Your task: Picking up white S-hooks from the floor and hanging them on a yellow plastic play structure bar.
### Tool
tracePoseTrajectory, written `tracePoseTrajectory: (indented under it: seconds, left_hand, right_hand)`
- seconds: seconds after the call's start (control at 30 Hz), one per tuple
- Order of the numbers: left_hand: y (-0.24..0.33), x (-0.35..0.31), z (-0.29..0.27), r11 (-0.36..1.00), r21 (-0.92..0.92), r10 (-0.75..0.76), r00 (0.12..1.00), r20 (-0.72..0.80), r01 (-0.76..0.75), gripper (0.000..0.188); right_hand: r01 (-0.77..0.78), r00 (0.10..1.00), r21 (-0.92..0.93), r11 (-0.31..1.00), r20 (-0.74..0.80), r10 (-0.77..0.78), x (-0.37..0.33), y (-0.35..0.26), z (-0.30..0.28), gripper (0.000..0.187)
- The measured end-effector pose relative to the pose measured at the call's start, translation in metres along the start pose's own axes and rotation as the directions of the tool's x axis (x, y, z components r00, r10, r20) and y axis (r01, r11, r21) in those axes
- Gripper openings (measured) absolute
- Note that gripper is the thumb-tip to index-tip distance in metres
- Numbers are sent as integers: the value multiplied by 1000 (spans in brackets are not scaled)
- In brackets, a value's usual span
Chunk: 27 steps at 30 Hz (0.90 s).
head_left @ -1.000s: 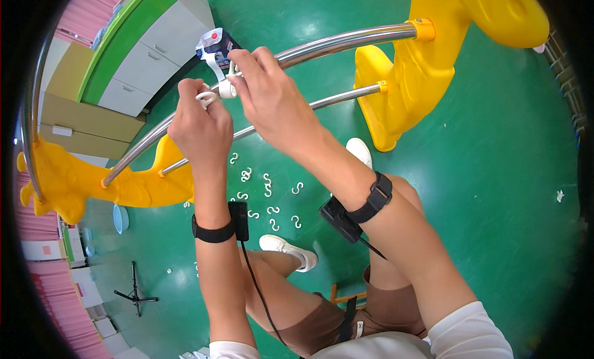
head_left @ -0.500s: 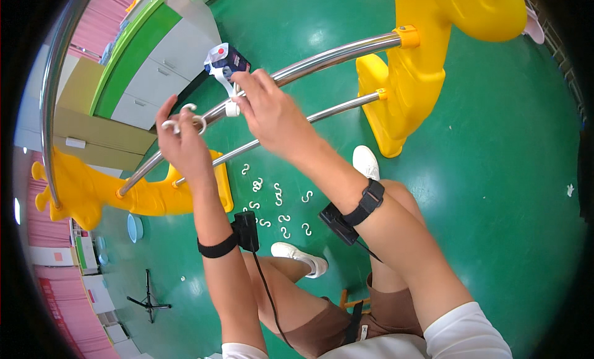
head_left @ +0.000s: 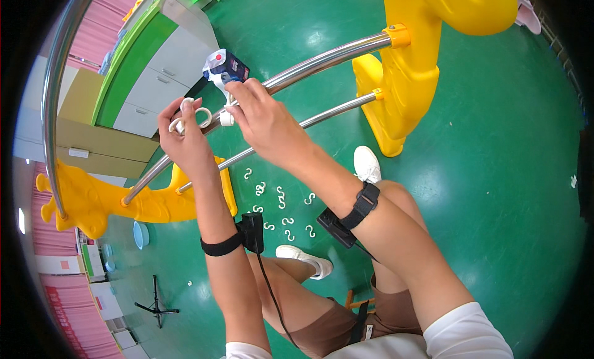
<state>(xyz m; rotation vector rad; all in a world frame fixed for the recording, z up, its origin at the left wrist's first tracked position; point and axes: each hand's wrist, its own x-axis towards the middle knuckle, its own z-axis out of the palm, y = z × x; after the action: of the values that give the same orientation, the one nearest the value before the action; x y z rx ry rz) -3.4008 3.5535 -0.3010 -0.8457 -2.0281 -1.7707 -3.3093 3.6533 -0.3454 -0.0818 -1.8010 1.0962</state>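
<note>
The ground is formed by a smooth, glossy green floor (head_left: 495, 235). Moulded yellow plastic, rounded and giraffe-shaped, is seen in the right end piece (head_left: 411, 80) and the left end piece (head_left: 86, 201). The two are joined by a polished tubular upper bar (head_left: 315, 67) and a thinner lower bar (head_left: 337, 112), both of metallic finish. Beyond, a flat-fronted white cabinet (head_left: 158, 56) is edged in green.

The left hand (head_left: 189, 147) is raised beside the upper bar; white curved hooks (head_left: 180, 127), smooth and rounded, are gripped between its thumb and bent fingers. The exact number is hidden by overlap. The right hand (head_left: 266, 125) is placed at the same bar, its thumb and forefinger pinched on a white piece (head_left: 227, 119); how that piece is seated cannot be told.

Past the hands, a dark blue and white container (head_left: 234, 67) with a red round cap is noted. Below, loose S-shaped hooks (head_left: 281, 201) are scattered on the floor.
</note>
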Motion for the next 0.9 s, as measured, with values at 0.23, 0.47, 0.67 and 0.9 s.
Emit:
tracePoseTrajectory:
  seconds: [0.23,0.47,0.67,0.9]
  left_hand:
    - [-1,-5,11,996,-65,56,997,-59,-60,20]
    - [-2,-18,2,998,-59,-12,999,-51,9,22]
    - [3,-40,0,965,-203,-188,979,-82,169,26]
    - [-7,-59,-10,932,-320,-209,974,-92,170,21]
  right_hand:
    - [-8,1000,-3,1000,-6,8,0,-2,1,29]
    - [-3,1000,9,1000,-12,3,0,0,1,29]
    - [3,1000,-2,1000,-16,-3,0,0,0,30]
    - [-2,999,35,999,-49,4,0,0,3,28]
